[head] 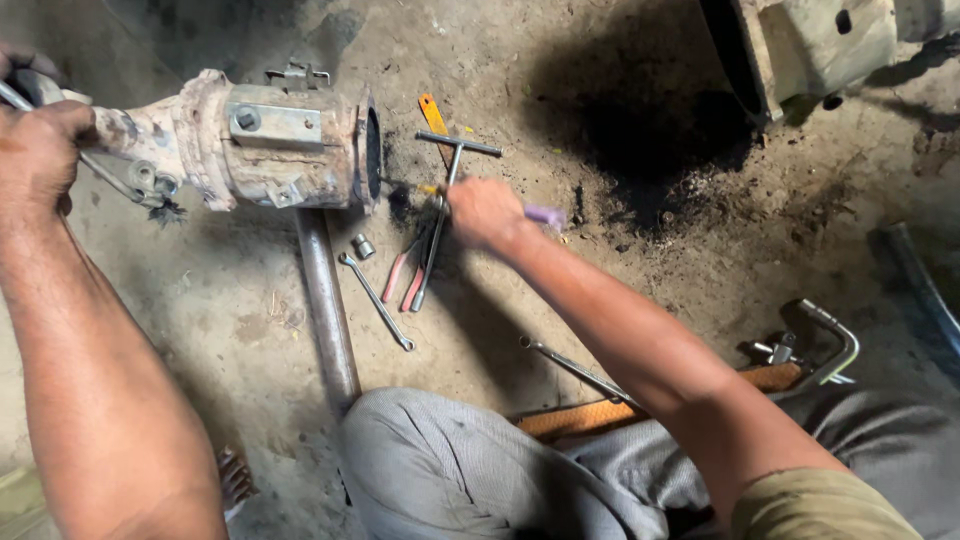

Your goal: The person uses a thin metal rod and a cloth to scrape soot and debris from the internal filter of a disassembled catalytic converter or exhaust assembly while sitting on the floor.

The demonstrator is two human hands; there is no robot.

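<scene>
Head view: your left hand [38,150] is closed around the narrow end of the rusty cast housing [250,140] at upper left. Your right hand [485,210] grips a purple-handled tool [545,215] at centre. The housing looks heavy, rigid and greasy; grip its flange.

Oil-stained dirt floor [640,300], bearing: rusty cylindrical metal housing [250,140] on its side; steel pipe [328,310] running beneath it; T-handle wrench [440,215]; red-handled pliers [405,275]; slim double-ended spanner [377,300]; small socket [363,246]; orange-handled tool [432,112]; a black oil patch [640,130].
</scene>
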